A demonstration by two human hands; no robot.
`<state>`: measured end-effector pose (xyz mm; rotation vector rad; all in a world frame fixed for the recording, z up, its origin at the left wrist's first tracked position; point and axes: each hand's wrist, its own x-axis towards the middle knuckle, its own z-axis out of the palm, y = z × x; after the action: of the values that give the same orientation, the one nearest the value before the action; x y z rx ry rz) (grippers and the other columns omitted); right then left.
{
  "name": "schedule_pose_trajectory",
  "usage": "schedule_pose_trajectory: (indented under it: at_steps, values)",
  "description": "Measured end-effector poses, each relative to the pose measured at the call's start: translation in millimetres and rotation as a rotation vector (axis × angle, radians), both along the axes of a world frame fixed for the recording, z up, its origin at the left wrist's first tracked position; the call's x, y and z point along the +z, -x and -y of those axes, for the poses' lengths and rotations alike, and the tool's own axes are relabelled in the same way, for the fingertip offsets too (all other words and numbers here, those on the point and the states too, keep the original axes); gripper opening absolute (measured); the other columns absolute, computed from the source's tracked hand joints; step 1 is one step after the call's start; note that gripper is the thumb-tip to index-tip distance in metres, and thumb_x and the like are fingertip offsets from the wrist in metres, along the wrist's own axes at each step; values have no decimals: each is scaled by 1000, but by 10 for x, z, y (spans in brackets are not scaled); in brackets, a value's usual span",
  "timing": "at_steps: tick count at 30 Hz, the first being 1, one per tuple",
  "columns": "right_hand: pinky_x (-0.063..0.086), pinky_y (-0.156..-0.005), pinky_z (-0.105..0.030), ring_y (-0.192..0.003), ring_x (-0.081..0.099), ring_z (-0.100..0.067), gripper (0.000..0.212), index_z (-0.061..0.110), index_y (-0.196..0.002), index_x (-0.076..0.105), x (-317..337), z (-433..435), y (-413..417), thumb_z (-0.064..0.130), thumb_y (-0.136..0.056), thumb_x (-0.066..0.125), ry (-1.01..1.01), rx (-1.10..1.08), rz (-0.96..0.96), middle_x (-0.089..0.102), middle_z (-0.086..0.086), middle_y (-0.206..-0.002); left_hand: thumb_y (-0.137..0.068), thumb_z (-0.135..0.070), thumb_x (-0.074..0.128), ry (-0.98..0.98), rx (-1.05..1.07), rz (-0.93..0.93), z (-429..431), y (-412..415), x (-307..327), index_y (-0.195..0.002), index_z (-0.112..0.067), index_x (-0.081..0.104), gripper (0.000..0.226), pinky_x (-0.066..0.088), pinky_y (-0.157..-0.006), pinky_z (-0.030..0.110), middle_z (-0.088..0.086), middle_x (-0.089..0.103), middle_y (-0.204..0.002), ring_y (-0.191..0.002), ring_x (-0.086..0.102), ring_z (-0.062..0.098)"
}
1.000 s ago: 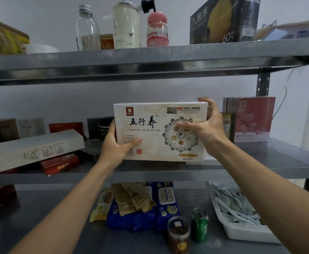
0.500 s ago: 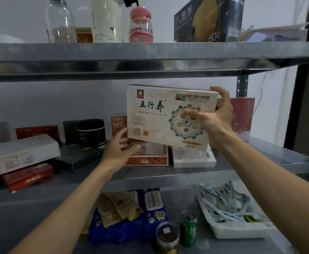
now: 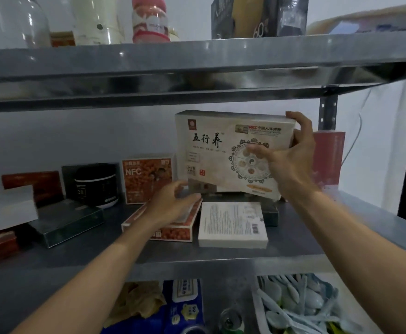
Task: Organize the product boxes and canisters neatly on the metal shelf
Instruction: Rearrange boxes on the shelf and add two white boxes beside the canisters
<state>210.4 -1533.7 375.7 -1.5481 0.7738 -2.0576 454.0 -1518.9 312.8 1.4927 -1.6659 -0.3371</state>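
Observation:
A large cream box with black Chinese characters (image 3: 211, 150) stands upright at the back right of the middle metal shelf (image 3: 221, 259). My right hand (image 3: 291, 155) grips its right end, thumb on the front and fingers over the top corner. My left hand (image 3: 173, 203) hovers open over a flat orange box (image 3: 173, 231), holding nothing. Beside that lies a white box with a barcode (image 3: 232, 224). An orange NFC box (image 3: 146, 179) stands behind, next to a black canister (image 3: 96, 185).
A dark green box (image 3: 64, 221), a white box (image 3: 4, 208) and red boxes (image 3: 32, 183) lie at the left. A pink box (image 3: 327, 157) stands far right by the upright post (image 3: 327, 112). Bottles fill the top shelf; snack packs and a tray of spoons (image 3: 300, 307) sit below.
My left hand has let go of the cream box and dropped toward the flat orange box. My right hand has carried the cream box right and back, standing it on the shelf.

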Motion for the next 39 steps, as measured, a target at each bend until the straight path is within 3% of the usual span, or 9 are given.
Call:
schedule_pose_trajectory:
  at_steps: [4, 8, 16, 19, 23, 28, 33, 36, 39]
  values:
    - [60, -84, -37, -98, 68, -12, 89, 50, -114, 45, 12, 186, 36, 22, -45, 94, -5, -14, 2, 62, -5, -119, -86, -49, 65, -30, -73, 41, 114, 254, 37, -134, -29, 52, 54, 35, -92, 23, -16, 50, -127, -117, 45, 4]
    - [58, -70, -19, -79, 68, 4, 87, 34, -121, 45, 53, 271, 70, 6, -53, 92, 1, 21, 29, 63, 0, -106, -80, -57, 67, -192, -138, 182, 232, 285, 51, -142, -28, 44, 73, 36, -106, 31, -11, 47, -141, -127, 43, 10]
    - [54, -63, -13, -78, 67, 7, 84, 32, -120, 47, 60, 401, -14, -3, -57, 90, 0, 37, 47, 63, 3, -102, -64, -74, 68, -315, -231, 190, 539, 452, 229, -147, -33, 34, 99, 26, -117, 38, -10, 36, -152, -138, 35, 14]
    - [58, -67, -20, -85, 69, 0, 85, 31, -120, 49, 49, 468, -75, -4, -55, 91, 7, 43, 55, 63, -2, -108, -76, -67, 63, -389, -230, 248, 680, 559, 233, -151, -32, 24, 92, 19, -116, 33, -8, 23, -158, -144, 23, 16]
    - [60, -71, -23, -89, 68, -2, 87, 27, -126, 50, 14, 567, -142, -1, -55, 92, 10, 21, 59, 63, -1, -110, -83, -55, 64, -417, -259, 241, 781, 659, 203, -150, -31, 24, 82, 22, -100, 24, -5, 27, -156, -142, 24, 17]
    - [58, -73, -19, -89, 66, 2, 88, 27, -127, 48, 5, 651, -206, 2, -56, 93, 20, 1, 24, 62, 3, -108, -66, -68, 72, -430, -249, 292, 806, 711, 78, -150, -40, 15, 106, 25, -112, 37, -4, 18, -159, -143, 21, 21]
    - [59, -71, -20, -90, 67, 1, 88, 32, -124, 50, -33, 732, -257, -4, -55, 91, -10, 50, 58, 63, 1, -111, -47, -85, 66, -403, -227, 281, 871, 801, -46, -148, -45, 15, 120, 28, -114, 46, -5, 21, -159, -143, 24, 22]
    - [55, -65, -13, -87, 65, 8, 86, 28, -126, 49, -25, 754, -283, -4, -57, 91, -3, 56, 22, 62, 3, -108, -50, -85, 65, -406, -224, 274, 873, 817, -63, -148, -47, 13, 118, 25, -116, 46, -6, 17, -160, -145, 20, 24]
    - [53, -68, -10, -89, 63, 10, 85, 27, -126, 47, -11, 787, -302, -3, -58, 90, 17, 55, -9, 60, 4, -109, -64, -75, 67, -370, -246, 297, 861, 789, -59, -149, -47, 15, 103, 25, -113, 34, -6, 22, -158, -142, 25, 21]
